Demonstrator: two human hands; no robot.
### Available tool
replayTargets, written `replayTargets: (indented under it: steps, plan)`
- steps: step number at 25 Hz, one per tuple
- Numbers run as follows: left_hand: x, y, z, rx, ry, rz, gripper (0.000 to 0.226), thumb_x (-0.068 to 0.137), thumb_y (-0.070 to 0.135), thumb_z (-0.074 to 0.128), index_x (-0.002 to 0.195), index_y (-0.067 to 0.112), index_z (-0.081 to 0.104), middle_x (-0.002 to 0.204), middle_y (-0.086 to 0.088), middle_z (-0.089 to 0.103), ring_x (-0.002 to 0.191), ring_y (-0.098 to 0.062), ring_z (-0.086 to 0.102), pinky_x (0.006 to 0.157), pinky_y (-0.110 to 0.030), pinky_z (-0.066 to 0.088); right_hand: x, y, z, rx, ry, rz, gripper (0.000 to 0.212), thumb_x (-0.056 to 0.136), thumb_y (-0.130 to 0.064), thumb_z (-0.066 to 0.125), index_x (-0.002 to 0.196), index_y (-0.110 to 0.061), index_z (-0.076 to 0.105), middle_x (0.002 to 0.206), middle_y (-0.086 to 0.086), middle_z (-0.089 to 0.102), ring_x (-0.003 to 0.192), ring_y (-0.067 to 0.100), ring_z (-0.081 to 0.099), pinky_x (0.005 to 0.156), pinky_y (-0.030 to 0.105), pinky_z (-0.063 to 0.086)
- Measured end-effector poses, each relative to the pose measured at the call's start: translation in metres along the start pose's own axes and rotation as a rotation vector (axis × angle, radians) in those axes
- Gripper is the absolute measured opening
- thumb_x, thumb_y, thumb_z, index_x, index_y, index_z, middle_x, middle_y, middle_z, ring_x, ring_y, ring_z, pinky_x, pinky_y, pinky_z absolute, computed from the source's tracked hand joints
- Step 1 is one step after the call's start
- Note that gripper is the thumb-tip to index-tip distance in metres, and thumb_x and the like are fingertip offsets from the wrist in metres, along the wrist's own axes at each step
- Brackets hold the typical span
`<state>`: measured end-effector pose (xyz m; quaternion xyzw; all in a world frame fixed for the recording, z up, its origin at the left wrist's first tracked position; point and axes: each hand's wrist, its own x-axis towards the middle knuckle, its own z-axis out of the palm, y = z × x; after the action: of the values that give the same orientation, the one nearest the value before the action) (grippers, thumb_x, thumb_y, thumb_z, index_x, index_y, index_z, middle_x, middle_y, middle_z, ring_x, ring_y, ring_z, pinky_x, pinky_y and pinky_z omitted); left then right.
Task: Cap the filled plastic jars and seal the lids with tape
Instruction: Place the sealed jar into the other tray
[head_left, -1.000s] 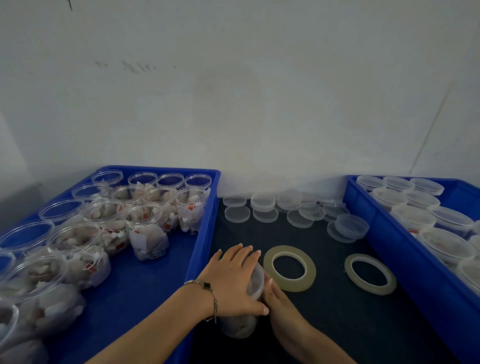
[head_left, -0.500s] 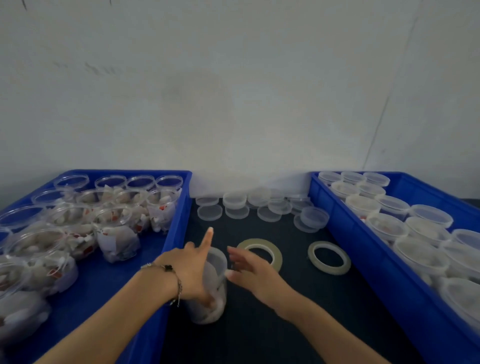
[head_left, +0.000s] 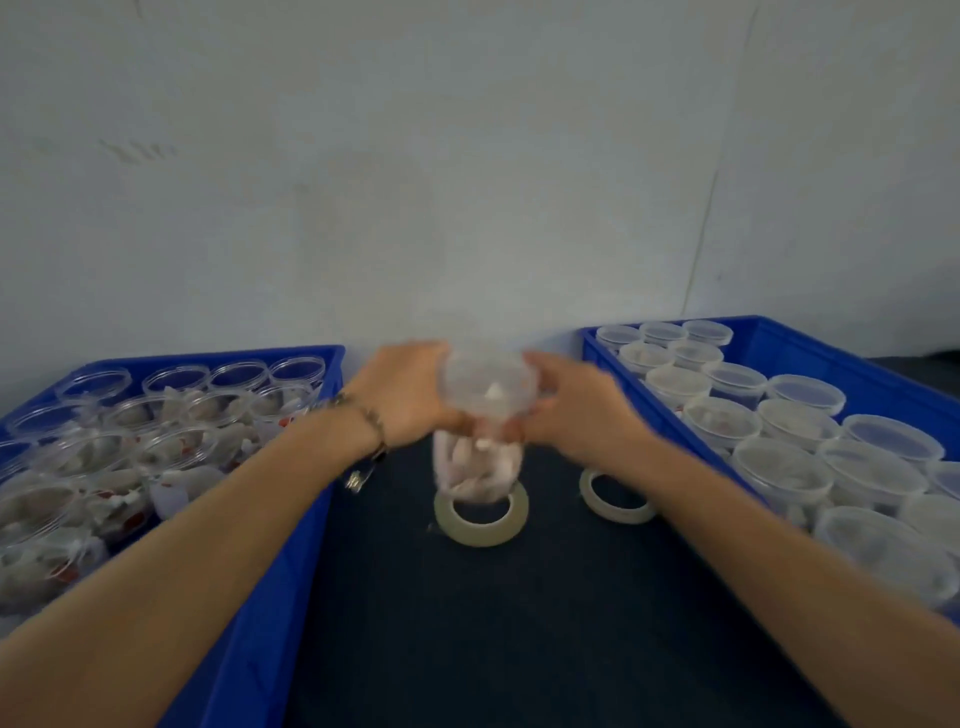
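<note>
Head view: we see a single filled jar (head_left: 480, 441) raised between the two hands and clear of the dark tabletop (head_left: 519, 623), its long axis tilted so that the capped top leans toward us and the base points down and away. The left hand (head_left: 410, 395) grips the jar from its left side, fingers curled round the upper wall, a bracelet (head_left: 363, 415) at the wrist; the right hand (head_left: 566, 400) closes on the opposite side at about the same height, so neither hand is clearly nearer. Motion blur hides whether the lid (head_left: 485, 379) is fully seated. Just below the jar, on our side of the hands, lies a tape roll (head_left: 480, 514) flat on the tabletop; a second tape roll (head_left: 615, 499) lies under the right forearm. We judge that the sealing step turns on this relation: the tape sits directly beneath the held jar, within reach of either hand once one lets go. To the left of the hands stands a blue crate (head_left: 291, 519) of open filled jars; to the right, another blue crate (head_left: 831, 343) of lidded jars.
</note>
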<state>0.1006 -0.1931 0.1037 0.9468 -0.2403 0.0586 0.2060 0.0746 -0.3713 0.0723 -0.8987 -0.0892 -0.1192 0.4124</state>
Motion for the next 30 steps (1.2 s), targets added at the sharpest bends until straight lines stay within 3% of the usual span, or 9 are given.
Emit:
replayTargets:
  steps: [2, 5, 10, 14, 17, 20, 25, 27, 30]
  plan:
    - [0.036, 0.038, -0.004, 0.038, 0.084, 0.080, 0.046, 0.067, 0.048, 0.077, 0.092, 0.013, 0.062, 0.095, -0.005, 0.067, 0.086, -0.021, 0.060, 0.074, -0.033, 0.048, 0.014, 0.003, -0.049, -0.223, 0.150, -0.002, 0.078, 0.058, -0.045, 0.083, 0.125, -0.014, 0.057, 0.100, -0.008, 0.067, 0.082, 0.005, 0.056, 0.063, 0.007, 0.038]
    - [0.101, 0.089, 0.010, -0.017, 0.168, 0.185, 0.042, 0.072, 0.048, 0.075, 0.091, 0.013, 0.062, 0.095, -0.005, 0.064, 0.085, -0.020, 0.056, 0.068, -0.026, 0.038, 0.037, 0.025, -0.115, -0.422, 0.293, -0.001, 0.060, 0.066, -0.040, 0.081, 0.112, -0.007, 0.061, 0.099, 0.007, 0.067, 0.081, 0.019, 0.056, 0.058, 0.015, 0.034]
    - [0.218, 0.160, 0.069, -0.194, 0.177, 0.285, 0.034, 0.086, 0.020, 0.063, 0.119, 0.009, 0.062, 0.122, -0.009, 0.060, 0.112, -0.023, 0.055, 0.082, -0.025, 0.041, 0.083, 0.116, -0.193, -0.453, 0.566, 0.136, 0.050, 0.065, -0.038, 0.082, 0.101, -0.013, 0.057, 0.098, 0.010, 0.065, 0.091, 0.030, 0.060, 0.076, 0.037, 0.048]
    - [0.290, 0.186, 0.123, -0.040, -0.019, 0.349, 0.062, 0.091, 0.008, 0.049, 0.148, 0.013, 0.026, 0.148, -0.012, 0.032, 0.130, -0.027, 0.041, 0.101, -0.030, 0.037, 0.117, 0.198, -0.216, -0.427, 0.682, 0.202, 0.050, 0.071, -0.028, 0.079, 0.108, -0.009, 0.051, 0.102, 0.016, 0.064, 0.090, 0.032, 0.059, 0.077, 0.044, 0.052]
    - [0.332, 0.190, 0.166, -0.066, -0.134, 0.391, 0.076, 0.089, 0.001, 0.044, 0.152, 0.023, 0.007, 0.159, 0.000, 0.011, 0.142, -0.021, 0.025, 0.110, -0.032, 0.031, 0.136, 0.252, -0.229, -0.427, 0.725, 0.255, 0.053, 0.074, -0.025, 0.078, 0.115, -0.008, 0.049, 0.106, 0.017, 0.064, 0.096, 0.036, 0.060, 0.080, 0.047, 0.053]
    - [0.367, 0.192, 0.206, -0.051, -0.234, 0.391, 0.076, 0.091, 0.005, 0.044, 0.152, 0.023, 0.003, 0.159, -0.001, 0.010, 0.141, -0.022, 0.026, 0.109, -0.034, 0.032, 0.151, 0.303, -0.228, -0.462, 0.727, 0.337, 0.053, 0.078, -0.021, 0.076, 0.119, -0.006, 0.046, 0.104, 0.021, 0.063, 0.095, 0.038, 0.060, 0.074, 0.042, 0.051]
    - [0.398, 0.200, 0.258, 0.051, -0.324, 0.370, 0.061, 0.095, 0.049, 0.038, 0.147, 0.019, 0.028, 0.149, -0.014, 0.033, 0.134, -0.034, 0.035, 0.106, -0.045, 0.035, 0.166, 0.369, -0.215, -0.448, 0.584, 0.639, 0.065, 0.083, -0.032, 0.069, 0.134, -0.006, 0.038, 0.123, 0.022, 0.054, 0.108, 0.040, 0.053, 0.073, 0.040, 0.040]
    - [0.397, 0.200, 0.270, 0.208, -0.342, 0.330, 0.061, 0.096, 0.055, 0.029, 0.149, 0.027, 0.023, 0.155, -0.012, 0.020, 0.139, -0.035, 0.025, 0.111, -0.046, 0.027, 0.168, 0.383, -0.214, -0.532, 0.404, 0.673, 0.068, 0.085, -0.039, 0.067, 0.138, -0.010, 0.035, 0.126, 0.017, 0.052, 0.110, 0.039, 0.052, 0.080, 0.042, 0.042]
    - [0.379, 0.201, 0.267, 0.423, -0.366, 0.427, 0.049, 0.101, 0.046, 0.027, 0.147, 0.031, 0.027, 0.156, -0.008, 0.022, 0.142, -0.031, 0.019, 0.114, -0.048, 0.015, 0.175, 0.380, -0.221, -0.692, 0.091, 0.704, 0.046, 0.097, -0.040, 0.046, 0.132, -0.010, 0.048, 0.130, 0.015, 0.054, 0.112, 0.031, 0.052, 0.094, 0.039, 0.039]
